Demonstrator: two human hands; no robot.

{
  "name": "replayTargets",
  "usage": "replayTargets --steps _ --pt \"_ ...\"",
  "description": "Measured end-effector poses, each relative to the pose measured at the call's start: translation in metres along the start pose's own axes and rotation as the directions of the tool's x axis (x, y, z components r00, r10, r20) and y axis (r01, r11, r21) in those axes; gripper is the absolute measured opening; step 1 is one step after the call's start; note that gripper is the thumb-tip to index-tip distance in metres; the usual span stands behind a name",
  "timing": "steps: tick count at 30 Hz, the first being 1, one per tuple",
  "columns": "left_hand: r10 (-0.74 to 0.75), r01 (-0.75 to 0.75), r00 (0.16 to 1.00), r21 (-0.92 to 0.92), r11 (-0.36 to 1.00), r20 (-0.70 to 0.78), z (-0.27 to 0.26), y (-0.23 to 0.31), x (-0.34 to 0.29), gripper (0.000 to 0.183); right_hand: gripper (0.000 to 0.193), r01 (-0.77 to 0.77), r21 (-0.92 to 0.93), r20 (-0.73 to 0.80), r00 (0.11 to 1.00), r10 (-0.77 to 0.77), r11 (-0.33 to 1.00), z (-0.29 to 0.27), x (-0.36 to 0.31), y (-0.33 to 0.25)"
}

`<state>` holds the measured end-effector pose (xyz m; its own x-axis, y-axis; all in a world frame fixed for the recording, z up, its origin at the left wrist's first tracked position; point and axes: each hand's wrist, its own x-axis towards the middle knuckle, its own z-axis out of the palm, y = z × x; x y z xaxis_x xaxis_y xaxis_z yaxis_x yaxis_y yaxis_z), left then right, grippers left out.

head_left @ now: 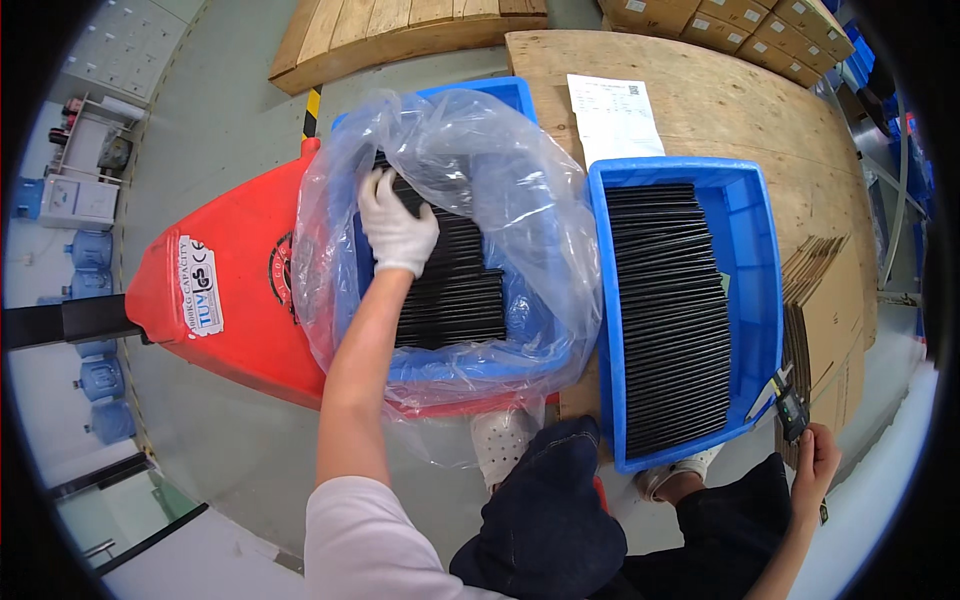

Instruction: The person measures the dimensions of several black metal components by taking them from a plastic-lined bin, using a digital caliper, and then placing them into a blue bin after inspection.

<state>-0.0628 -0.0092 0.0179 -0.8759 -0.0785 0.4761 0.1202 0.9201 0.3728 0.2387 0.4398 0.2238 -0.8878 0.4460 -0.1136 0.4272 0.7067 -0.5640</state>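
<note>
My left hand (pixel 397 225), in a white glove, reaches into a blue bin (pixel 430 372) lined with a clear plastic bag (pixel 535 200). Its fingers are spread over the far end of a stack of thin black rods (pixel 455 300), the thumb standing apart; the fingertips are partly hidden. To the right a second blue bin (pixel 775 300) holds a row of similar black rods (pixel 670 320), with bare blue base along its right side. My bare right hand (pixel 815 470) is closed around a digital caliper (pixel 792 412), whose jaws point toward that bin's near right corner.
A red pallet jack (pixel 230 270) extends left from the lined bin. Plywood (pixel 720 110) bears a paper sheet (pixel 615 115) behind the right bin. Flattened cardboard (pixel 830 320) stands at the right, cartons (pixel 740 35) at the far right, and a wooden pallet (pixel 400 30) at the back.
</note>
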Motion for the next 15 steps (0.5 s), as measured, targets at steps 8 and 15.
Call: replayTargets --steps 8,15 --pt "0.217 -0.278 0.923 0.158 0.948 0.318 0.015 -0.015 0.016 0.071 0.015 -0.067 -0.017 0.055 0.996 0.068 0.998 0.005 0.002 0.002" --pt "0.112 -0.277 0.810 0.206 0.939 0.575 -0.007 -0.001 0.033 0.077 0.016 -0.088 -0.022 0.047 0.995 0.089 0.996 0.005 0.009 0.002"
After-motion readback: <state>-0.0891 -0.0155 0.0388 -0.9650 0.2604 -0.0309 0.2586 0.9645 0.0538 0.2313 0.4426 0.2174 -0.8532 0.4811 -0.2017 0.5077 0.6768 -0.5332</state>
